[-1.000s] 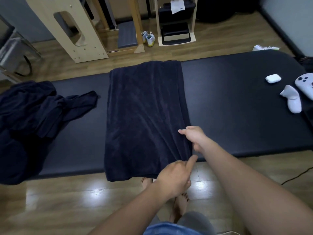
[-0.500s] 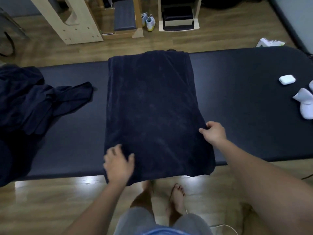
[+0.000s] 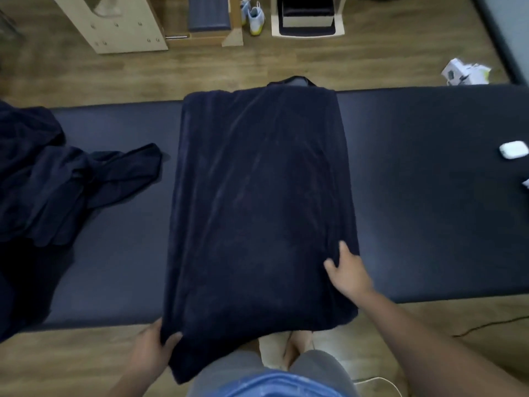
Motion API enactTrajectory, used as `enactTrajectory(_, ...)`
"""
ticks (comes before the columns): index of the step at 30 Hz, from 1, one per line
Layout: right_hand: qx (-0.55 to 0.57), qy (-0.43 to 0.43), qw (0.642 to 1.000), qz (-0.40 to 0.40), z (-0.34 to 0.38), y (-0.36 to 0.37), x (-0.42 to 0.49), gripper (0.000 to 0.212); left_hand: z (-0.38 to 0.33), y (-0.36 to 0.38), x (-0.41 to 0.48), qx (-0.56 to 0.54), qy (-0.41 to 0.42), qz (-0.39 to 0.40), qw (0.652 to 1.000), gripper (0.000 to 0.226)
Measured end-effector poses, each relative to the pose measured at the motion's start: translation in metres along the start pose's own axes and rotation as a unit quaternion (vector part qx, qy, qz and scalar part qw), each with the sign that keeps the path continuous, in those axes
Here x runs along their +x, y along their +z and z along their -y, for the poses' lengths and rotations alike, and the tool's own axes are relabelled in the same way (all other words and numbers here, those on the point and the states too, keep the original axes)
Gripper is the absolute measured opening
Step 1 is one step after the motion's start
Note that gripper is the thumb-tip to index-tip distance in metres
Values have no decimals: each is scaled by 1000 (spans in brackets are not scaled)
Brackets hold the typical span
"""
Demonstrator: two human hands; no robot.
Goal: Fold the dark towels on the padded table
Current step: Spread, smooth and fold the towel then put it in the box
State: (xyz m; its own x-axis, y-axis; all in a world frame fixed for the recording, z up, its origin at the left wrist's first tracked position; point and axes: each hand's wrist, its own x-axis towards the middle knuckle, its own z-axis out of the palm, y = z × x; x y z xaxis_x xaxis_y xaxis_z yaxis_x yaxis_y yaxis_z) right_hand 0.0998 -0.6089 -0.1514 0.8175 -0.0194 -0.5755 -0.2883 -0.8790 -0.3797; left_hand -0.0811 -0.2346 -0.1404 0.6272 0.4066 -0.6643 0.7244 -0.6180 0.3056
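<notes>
The dark towel [image 3: 257,210] lies flat across the padded table [image 3: 429,196], and its near end hangs off the table's edge toward the person. The left hand [image 3: 154,348] grips that hanging end at its left corner, thumb on top and fingers tucked under the cloth. The right hand [image 3: 347,273] lies on the towel's right edge, up and across from that grip, with the thumb and one finger spread on the cloth. Its other fingers are hidden, so I cannot tell if it holds the edge or only presses on it. The towel looks soft, thick and floppy, and not heavy. It will sag anywhere it is not held, and it cannot break. I think the best places to hold it are the two near corners, one in each hand, so the end lifts over evenly. To the left of the left hand's grip and farther back, a crumpled heap of dark towels [image 3: 51,181] sits on the same table. Far to the right of the right hand is a small white case [image 3: 513,150]. Past the table, on the floor, are a pair of shoes [image 3: 253,15] and a white box [image 3: 463,73]. The box has print on it, but it is too blurry to read. No tag or name shows on the towel.
</notes>
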Motion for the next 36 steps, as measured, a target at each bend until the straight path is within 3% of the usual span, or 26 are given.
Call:
enactTrajectory(2,-14,49,999,-15,-2,-6,4,30,1,-21,12,84,-39,65,994,17)
enactTrajectory(5,65,27,993,-90,17,-28,29,32,-24,-53,42,146,-59,23,987,29)
enactTrajectory(7,165,22,979,-119,38,-44,53,27,-58,-69,64,110,0,-48,993,29)
enactTrajectory(9,253,73,957,-121,54,-55,79,25,-95,-74,91,61,66,-96,991,28)
enactTrajectory(11,312,127,935,-114,69,-63,98,19,-127,-76,123,28,84,-99,991,50)
enactTrajectory(14,357,164,919,-32,88,-73,126,48,-169,-82,160,-67,50,-137,987,66)
enactTrajectory(17,353,132,925,57,101,-87,151,21,-192,-91,182,-179,-22,-163,970,54)
enactTrajectory(20,387,114,915,-16,93,-99,165,35,-199,-100,197,-203,-51,-159,965,37)
enactTrajectory(23,412,85,905,-68,87,-97,170,30,-195,-107,207,-304,-76,-158,936,19)
enactTrajectory(25,391,62,914,-84,86,-99,174,18,-191,-113,211,-334,-80,-155,926,19)
enactTrajectory(27,302,46,946,-104,81,-106,177,9,-188,-116,214,-348,-82,-161,920,21)
enactTrajectory(31,110,45,987,-109,65,-112,181,32,-193,-109,217,-328,-83,-140,930,20)
enactTrajectory(33,-42,27,988,-144,70,-108,186,37,-199,-109,220,-318,-77,-117,938,16)
enactTrajectory(34,-77,7,984,-161,75,-107,189,39,-201,-110,221,-319,-74,-109,939,16)
enactTrajectory(36,-23,5,989,-145,89,-107,193,47,-204,-113,221,-323,-64,-106,938,21)
